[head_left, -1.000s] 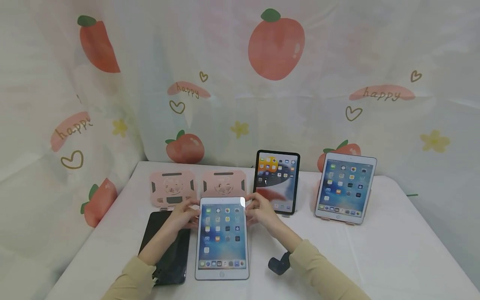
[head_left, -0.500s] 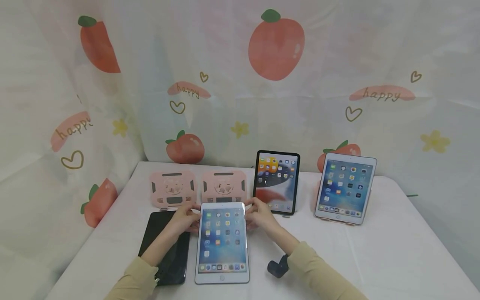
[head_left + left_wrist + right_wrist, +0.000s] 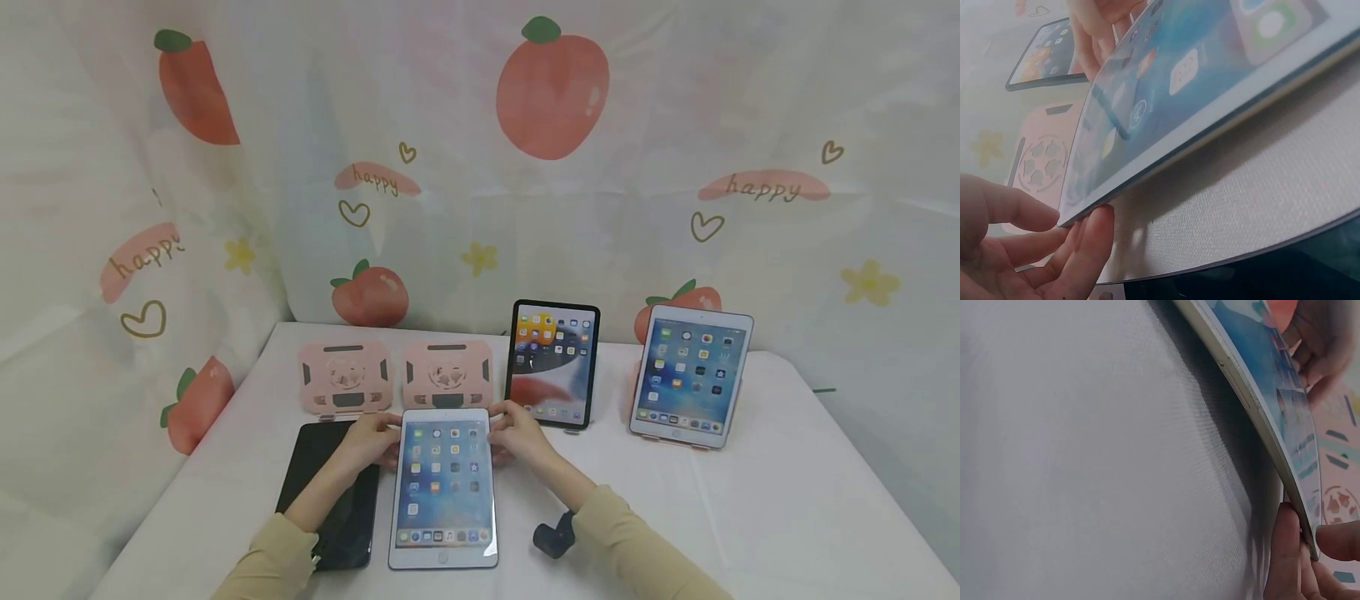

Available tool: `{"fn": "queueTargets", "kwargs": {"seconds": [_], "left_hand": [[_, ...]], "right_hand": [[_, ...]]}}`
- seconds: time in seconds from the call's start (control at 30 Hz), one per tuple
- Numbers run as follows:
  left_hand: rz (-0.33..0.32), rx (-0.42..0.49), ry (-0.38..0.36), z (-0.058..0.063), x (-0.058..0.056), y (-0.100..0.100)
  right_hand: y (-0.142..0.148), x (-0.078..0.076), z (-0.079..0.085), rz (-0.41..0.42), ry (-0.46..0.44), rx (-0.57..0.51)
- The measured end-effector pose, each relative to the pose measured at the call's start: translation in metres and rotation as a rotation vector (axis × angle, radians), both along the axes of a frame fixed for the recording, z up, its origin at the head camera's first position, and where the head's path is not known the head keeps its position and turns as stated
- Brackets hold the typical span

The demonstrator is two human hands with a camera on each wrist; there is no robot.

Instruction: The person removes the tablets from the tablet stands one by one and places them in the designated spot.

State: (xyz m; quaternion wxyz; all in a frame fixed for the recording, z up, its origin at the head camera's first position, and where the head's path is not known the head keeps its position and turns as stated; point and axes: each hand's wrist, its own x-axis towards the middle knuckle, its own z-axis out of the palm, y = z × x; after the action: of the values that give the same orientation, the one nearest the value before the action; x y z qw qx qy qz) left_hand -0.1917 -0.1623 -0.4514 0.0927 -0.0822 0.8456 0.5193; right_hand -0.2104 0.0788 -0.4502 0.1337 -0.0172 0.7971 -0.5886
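A white tablet (image 3: 444,492) with a lit home screen lies front centre, its far end raised off the cloth. My left hand (image 3: 371,440) pinches its far left corner between thumb and fingers. At the far right corner my right hand (image 3: 519,432) does the same. In the left wrist view a gap shows under the tablet (image 3: 1166,119), with fingers (image 3: 1094,244) beneath its corner. The right wrist view has the tablet's thin edge (image 3: 1250,406) slanting up from the table, the fingers (image 3: 1285,550) under it.
Two pink stands (image 3: 347,377) stand behind. A dark tablet (image 3: 352,508) lies partly under my left forearm. A black-framed tablet (image 3: 553,362) and another white tablet (image 3: 692,377) lean upright at right. A small black object (image 3: 553,537) lies by my right sleeve.
The white tablet's far end has come down and slightly nearer to me, and both hands have moved with it. More of the pink stand behind it shows. Other things stay put.
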Motion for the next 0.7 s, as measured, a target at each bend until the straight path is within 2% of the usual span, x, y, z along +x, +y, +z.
{"fn": "queueTargets", "kwargs": {"seconds": [0.23,0.4,0.7], "left_hand": [[0.005,-0.021,-0.037,0.0018,0.0021,0.0010],[0.007,-0.015,-0.049,0.0022,0.0041,0.0013],[-0.005,-0.029,-0.043,0.0029,0.0053,0.0012]], "right_hand": [[0.0004,0.0006,0.0006,0.053,-0.002,0.046],[0.0013,-0.0001,-0.0011,0.088,-0.037,0.083],[0.0033,0.0004,-0.0023,0.097,-0.017,0.089]]}}
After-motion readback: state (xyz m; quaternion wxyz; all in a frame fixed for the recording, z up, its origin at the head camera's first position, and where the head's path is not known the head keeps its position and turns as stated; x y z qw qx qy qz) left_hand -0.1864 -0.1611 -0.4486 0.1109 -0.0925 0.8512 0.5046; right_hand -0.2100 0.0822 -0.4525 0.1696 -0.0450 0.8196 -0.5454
